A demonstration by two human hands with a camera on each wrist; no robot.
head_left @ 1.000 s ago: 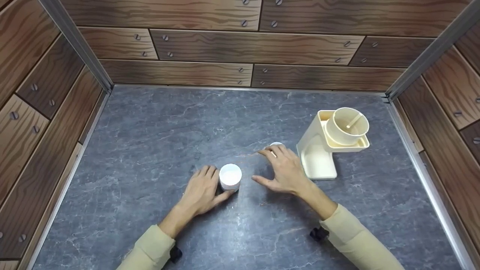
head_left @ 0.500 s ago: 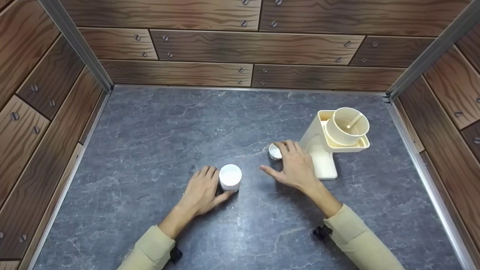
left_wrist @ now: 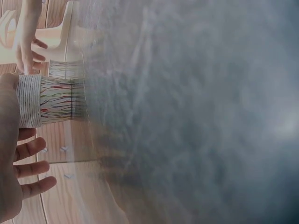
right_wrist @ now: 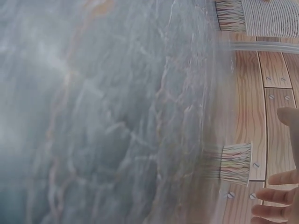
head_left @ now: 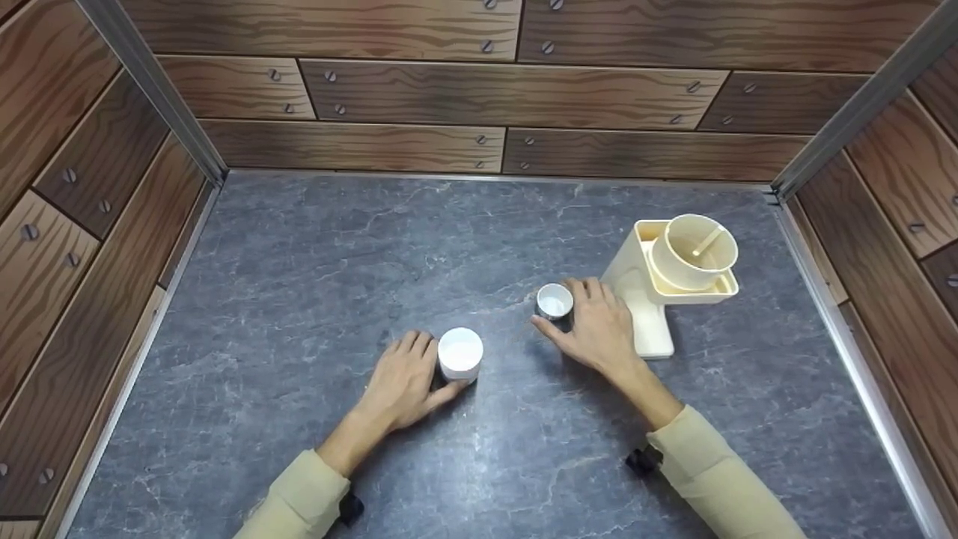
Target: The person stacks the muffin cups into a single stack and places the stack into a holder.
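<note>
My left hand (head_left: 404, 378) holds a white cup (head_left: 460, 355) between thumb and forefinger. The left wrist view shows its ribbed upper part and coloured wavy lines on its lower part (left_wrist: 56, 100); the other fingers (left_wrist: 32, 168) stretch past it. A short cup (head_left: 554, 301) with similar wavy lines stands upright farther right. Around its right and near sides lies my right hand (head_left: 602, 329), thumb toward the front and fingers behind. In the right wrist view, thumb and fingers are spread, with a gap to the short cup (right_wrist: 236, 163).
Just right of my right hand stands a cream coffee-maker-like device (head_left: 647, 322), a round holder (head_left: 696, 251) with a small stick inside on its top. The grey marbled tabletop (head_left: 359, 247) is bounded by wood-patterned walls (head_left: 412, 93) and metal edge strips.
My right hand has moved right from in front of the short cup to its right side, uncovering it. The left hand and its cup have stayed in place.
</note>
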